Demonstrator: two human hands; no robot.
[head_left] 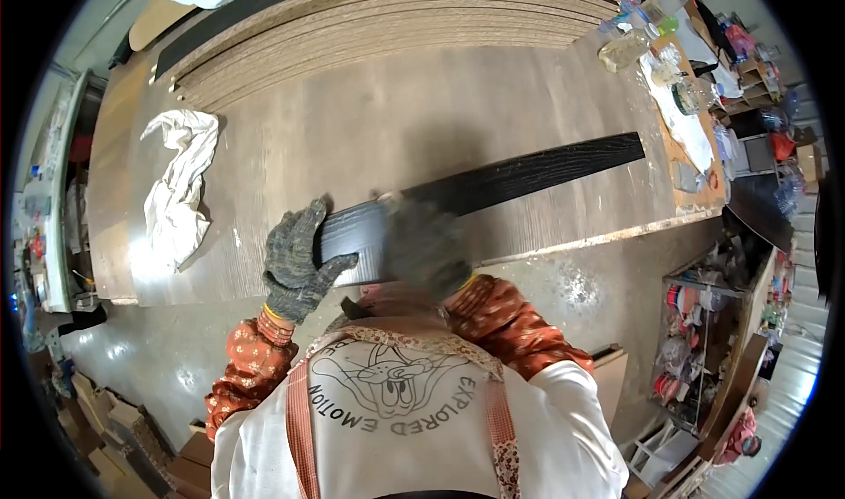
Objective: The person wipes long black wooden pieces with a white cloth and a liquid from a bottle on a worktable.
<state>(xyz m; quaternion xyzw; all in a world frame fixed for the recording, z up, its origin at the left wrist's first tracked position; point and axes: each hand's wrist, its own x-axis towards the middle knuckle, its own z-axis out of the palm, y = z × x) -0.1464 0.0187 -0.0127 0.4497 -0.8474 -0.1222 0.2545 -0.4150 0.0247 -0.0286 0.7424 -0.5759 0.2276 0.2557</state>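
Grip of the gloved left hand (297, 257) closes about one end of the narrow black wood-grain board (546, 172), slanted over the table (352, 103); the blurred right hand's (429, 245) hold is untellable. Seemingly surface handling, calling next for a steady left hold.

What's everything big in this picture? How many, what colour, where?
Table: one, grey-brown, middle
Strip: one, black, on the table
Boards: several, tan-edged, table's far side
Cloth: one, white, table's left
Bottles: several, mostly clear, far right
Cabinet: one, see-through, lower right
Boxes: several, brown, lower left
Floor: one, grey, below
Shirt: one, white, bottom middle
Sleeves: two, orange-red, on the forearms
Left hand: one, grey-gloved, at strip's left end
Right hand: one, grey-gloved, blurred, over the strip
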